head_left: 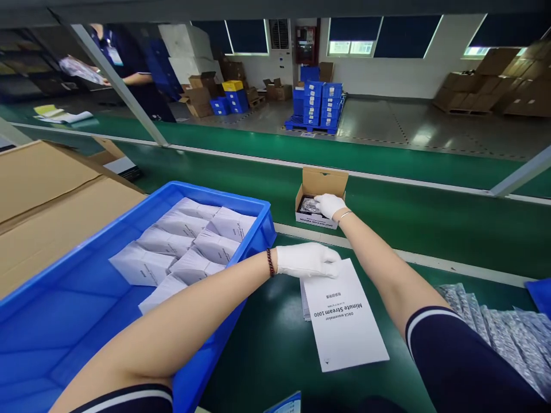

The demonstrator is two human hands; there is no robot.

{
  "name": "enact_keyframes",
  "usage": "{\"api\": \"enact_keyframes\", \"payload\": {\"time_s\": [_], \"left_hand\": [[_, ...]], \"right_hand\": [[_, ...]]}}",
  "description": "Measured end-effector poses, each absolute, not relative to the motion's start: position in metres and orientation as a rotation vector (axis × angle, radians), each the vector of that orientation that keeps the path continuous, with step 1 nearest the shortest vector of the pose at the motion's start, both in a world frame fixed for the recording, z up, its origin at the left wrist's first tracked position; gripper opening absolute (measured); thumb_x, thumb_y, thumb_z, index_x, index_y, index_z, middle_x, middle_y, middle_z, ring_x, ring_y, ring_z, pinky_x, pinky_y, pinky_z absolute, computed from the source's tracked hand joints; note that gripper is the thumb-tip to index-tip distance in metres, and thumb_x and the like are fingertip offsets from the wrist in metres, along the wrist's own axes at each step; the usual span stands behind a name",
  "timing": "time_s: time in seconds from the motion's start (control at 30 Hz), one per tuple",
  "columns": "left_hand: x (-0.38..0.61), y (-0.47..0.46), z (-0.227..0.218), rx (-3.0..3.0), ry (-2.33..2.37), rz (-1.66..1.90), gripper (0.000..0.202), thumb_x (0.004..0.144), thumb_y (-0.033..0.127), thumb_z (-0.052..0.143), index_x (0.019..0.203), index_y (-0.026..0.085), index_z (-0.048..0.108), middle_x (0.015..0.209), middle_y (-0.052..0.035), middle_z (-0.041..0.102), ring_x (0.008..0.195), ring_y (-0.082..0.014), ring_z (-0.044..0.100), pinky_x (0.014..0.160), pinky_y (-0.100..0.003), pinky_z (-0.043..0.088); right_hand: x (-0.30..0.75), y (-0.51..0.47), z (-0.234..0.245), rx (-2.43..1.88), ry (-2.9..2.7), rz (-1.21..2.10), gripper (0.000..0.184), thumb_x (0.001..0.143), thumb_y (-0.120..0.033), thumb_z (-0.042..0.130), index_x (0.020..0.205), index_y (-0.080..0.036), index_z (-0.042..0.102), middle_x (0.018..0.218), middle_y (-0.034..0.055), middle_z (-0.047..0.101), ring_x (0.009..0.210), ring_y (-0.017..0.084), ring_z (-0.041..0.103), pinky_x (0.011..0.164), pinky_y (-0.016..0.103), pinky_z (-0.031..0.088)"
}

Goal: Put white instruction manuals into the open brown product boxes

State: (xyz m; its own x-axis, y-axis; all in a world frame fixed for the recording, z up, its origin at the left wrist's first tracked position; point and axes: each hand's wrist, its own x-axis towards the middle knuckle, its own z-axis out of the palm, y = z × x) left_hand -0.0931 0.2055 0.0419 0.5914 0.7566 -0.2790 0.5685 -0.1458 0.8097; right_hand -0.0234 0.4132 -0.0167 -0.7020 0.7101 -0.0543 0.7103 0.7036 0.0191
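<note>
1. Green belt (430,229) runs across a packing line; warehouse floor with blue crates (318,103) and cartons beyond it, another person's arm and sleeve far off at the upper left.
2. Right hand (329,205), white glove, reaches forward to the small open box (321,198) on the belt. Fingers lie over the dark item (307,205) inside; can't tell if they pinch it or just press on it.
3. Box flap stands up behind that hand; the opening faces the person.
4. Left hand (306,260), also gloved, lies flat, palm down, fingers spread loosely, on the top edge of the leaflet stack (344,315). Holds nothing, just rests on the paper.
5. Key relation: the leaflets lie directly under and toward the body from the left hand, long axis running from the hand back toward the person, tilted slightly to the right. Box sits ahead of the left hand, a bit to its right, apart from the leaflets.
6. Left hand is nearer the leaflets; right hand is nearer the box.
7. Blue bin (241,201) with white packs (185,241) sits just left of the left forearm.
8. Silver bags (495,327) lie right of the right arm, untouched.
</note>
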Motion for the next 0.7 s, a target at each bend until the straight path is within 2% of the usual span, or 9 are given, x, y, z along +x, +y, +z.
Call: {"api": "enact_keyframes", "payload": {"time_s": [0.1, 0.17, 0.23, 0.3, 0.37, 0.43, 0.53, 0.63, 0.7], "left_hand": [[-0.098, 0.210, 0.038, 1.750, 1.183, 0.330, 0.024, 0.086, 0.038, 0.054, 0.089, 0.017, 0.063, 0.087, -0.0016, 0.064, 0.078, -0.0159, 0.057, 0.063, -0.021, 0.040], [-0.101, 0.214, 0.034, 1.616, 1.309, 0.466, 0.023, 0.085, 0.034, 0.054, 0.093, 0.015, 0.064, 0.091, -0.0035, 0.066, 0.081, -0.0179, 0.059, 0.063, -0.022, 0.041], [-0.105, 0.220, 0.028, 1.432, 1.467, 0.633, 0.021, 0.083, 0.025, 0.053, 0.095, 0.013, 0.064, 0.093, -0.0063, 0.067, 0.081, -0.0188, 0.060, 0.063, -0.023, 0.042], [-0.109, 0.227, 0.023, 1.244, 1.591, 0.825, 0.023, 0.081, 0.016, 0.050, 0.099, 0.010, 0.064, 0.097, -0.0087, 0.068, 0.081, -0.0190, 0.062, 0.064, -0.024, 0.044], [-0.113, 0.235, 0.021, 1.066, 1.619, 1.026, 0.030, 0.080, 0.010, 0.048, 0.105, 0.009, 0.064, 0.101, -0.0098, 0.068, 0.083, -0.0188, 0.063, 0.066, -0.024, 0.047], [-0.113, 0.240, 0.021, 0.918, 1.549, 1.193, 0.034, 0.080, 0.007, 0.047, 0.111, 0.008, 0.062, 0.104, -0.0105, 0.068, 0.083, -0.0180, 0.064, 0.069, -0.024, 0.049], [-0.111, 0.241, 0.024, 0.786, 1.371, 1.312, 0.038, 0.085, 0.010, 0.046, 0.122, 0.006, 0.056, 0.109, -0.0137, 0.067, 0.083, -0.0174, 0.066, 0.071, -0.026, 0.051], [-0.111, 0.236, 0.025, 0.741, 1.392, 1.315, 0.053, 0.093, 0.023, 0.047, 0.143, 0.008, 0.035, 0.115, -0.0163, 0.065, 0.084, -0.0185, 0.068, 0.078, -0.031, 0.053], [-0.113, 0.233, 0.025, 0.772, 1.470, 1.291, 0.061, 0.095, 0.031, 0.049, 0.147, 0.010, 0.026, 0.119, -0.0171, 0.063, 0.088, -0.0188, 0.068, 0.083, -0.032, 0.052]], "right_hand": [[-0.016, 0.418, -0.029, 1.203, 2.840, 0.060, 0.027, 0.098, -0.027, 0.048, 0.116, -0.016, 0.066, 0.112, 0.0175, 0.060, 0.106, 0.034, 0.051, 0.087, 0.042, 0.041], [-0.007, 0.419, -0.022, 1.214, 2.873, 0.099, 0.031, 0.096, -0.026, 0.051, 0.123, -0.014, 0.061, 0.118, 0.0184, 0.057, 0.109, 0.035, 0.048, 0.089, 0.043, 0.041], [0.008, 0.414, -0.006, 1.255, 2.964, 0.098, 0.034, 0.099, -0.026, 0.046, 0.130, -0.014, 0.054, 0.127, 0.0159, 0.053, 0.113, 0.032, 0.047, 0.091, 0.041, 0.041], [0.027, 0.397, 0.015, 1.253, 3.139, -0.016, 0.034, 0.103, -0.030, 0.037, 0.128, -0.017, 0.056, 0.131, 0.0112, 0.053, 0.114, 0.028, 0.048, 0.093, 0.037, 0.042], [0.046, 0.368, 0.033, 1.052, 3.304, -0.224, 0.035, 0.103, -0.039, 0.039, 0.125, -0.020, 0.058, 0.128, 0.0072, 0.056, 0.113, 0.026, 0.051, 0.093, 0.035, 0.043], [0.059, 0.335, 0.042, 0.669, 3.363, -0.300, 0.041, 0.097, -0.043, 0.053, 0.132, -0.022, 0.054, 0.132, 0.0055, 0.054, 0.117, 0.027, 0.049, 0.095, 0.036, 0.043], [0.065, 0.309, 0.036, 0.457, 3.415, -0.049, 0.040, 0.097, -0.024, 0.050, 0.137, -0.020, 0.050, 0.138, 0.0086, 0.049, 0.123, 0.029, 0.045, 0.101, 0.041, 0.038], [0.061, 0.328, 0.016, 0.855, 3.394, 0.282, 0.035, 0.099, -0.011, 0.036, 0.128, -0.013, 0.056, 0.126, 0.0139, 0.057, 0.115, 0.030, 0.049, 0.098, 0.044, 0.037], [0.059, 0.356, -0.001, 1.115, 3.244, 0.409, 0.037, 0.097, -0.007, 0.035, 0.128, -0.010, 0.055, 0.125, 0.0164, 0.056, 0.114, 0.032, 0.047, 0.097, 0.046, 0.035]]}}
